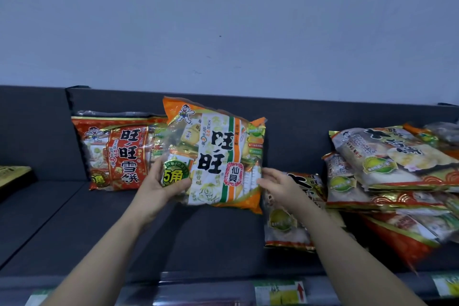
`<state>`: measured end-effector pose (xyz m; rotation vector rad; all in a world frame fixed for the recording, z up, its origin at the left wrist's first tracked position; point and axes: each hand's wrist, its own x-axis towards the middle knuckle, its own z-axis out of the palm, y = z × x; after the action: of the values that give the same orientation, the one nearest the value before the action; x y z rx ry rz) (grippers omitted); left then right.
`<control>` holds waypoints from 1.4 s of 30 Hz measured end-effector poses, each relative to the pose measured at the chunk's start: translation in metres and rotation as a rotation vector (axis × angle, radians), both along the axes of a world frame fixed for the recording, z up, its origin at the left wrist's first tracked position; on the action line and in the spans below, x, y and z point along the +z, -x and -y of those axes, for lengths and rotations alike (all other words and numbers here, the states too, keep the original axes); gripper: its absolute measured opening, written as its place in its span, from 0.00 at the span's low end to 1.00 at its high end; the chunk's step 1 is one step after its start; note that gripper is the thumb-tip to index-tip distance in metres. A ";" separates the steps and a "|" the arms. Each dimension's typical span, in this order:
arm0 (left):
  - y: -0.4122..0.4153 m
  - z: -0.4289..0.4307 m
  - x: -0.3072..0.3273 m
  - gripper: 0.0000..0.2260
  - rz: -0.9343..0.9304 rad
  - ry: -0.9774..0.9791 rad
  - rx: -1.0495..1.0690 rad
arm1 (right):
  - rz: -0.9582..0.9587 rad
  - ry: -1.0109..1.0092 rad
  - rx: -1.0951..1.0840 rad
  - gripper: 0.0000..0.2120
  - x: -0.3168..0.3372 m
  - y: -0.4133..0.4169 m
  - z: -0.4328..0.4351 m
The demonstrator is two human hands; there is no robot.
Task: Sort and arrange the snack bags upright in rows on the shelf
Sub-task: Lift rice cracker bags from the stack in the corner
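An orange, white and green snack bag [218,154] stands nearly upright in the middle of the dark shelf [74,218]. My left hand [161,186] grips its lower left corner, thumb across the front. My right hand [278,187] touches the bag's lower right edge with loosely spread fingers. A red snack bag [116,154] stands upright behind and to the left, against the shelf's back panel. One white and gold bag [288,221] lies flat under my right forearm.
A messy pile of several flat snack bags [392,176] fills the right of the shelf. A yellow package edge [13,174] shows at far left. Price labels [280,292] line the shelf's front rail. A plain wall rises behind.
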<state>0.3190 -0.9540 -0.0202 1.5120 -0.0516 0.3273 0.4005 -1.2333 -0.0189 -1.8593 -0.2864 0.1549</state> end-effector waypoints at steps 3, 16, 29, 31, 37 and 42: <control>-0.010 0.007 -0.004 0.28 -0.022 -0.007 -0.020 | -0.094 -0.229 0.040 0.12 0.009 0.002 -0.011; -0.061 0.003 -0.016 0.22 -0.043 -0.329 0.189 | 0.061 -0.108 -0.145 0.21 0.002 -0.042 -0.029; -0.095 -0.008 -0.051 0.24 -0.217 -0.426 0.295 | 0.079 0.171 -0.244 0.23 -0.022 -0.085 -0.037; -0.098 -0.006 -0.052 0.24 -0.218 -0.434 0.315 | 0.097 0.205 -0.251 0.23 -0.024 -0.086 -0.038; -0.102 0.000 -0.053 0.26 -0.232 -0.406 0.361 | 0.124 0.245 -0.273 0.23 -0.024 -0.081 -0.042; -0.083 0.008 -0.040 0.32 -0.164 -0.451 0.480 | 0.214 0.242 -0.313 0.27 -0.013 -0.066 -0.042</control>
<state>0.4024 -0.9623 -0.0604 1.9901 0.3969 0.6012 0.4665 -1.1916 -0.0316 -2.1390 -0.1226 -0.2355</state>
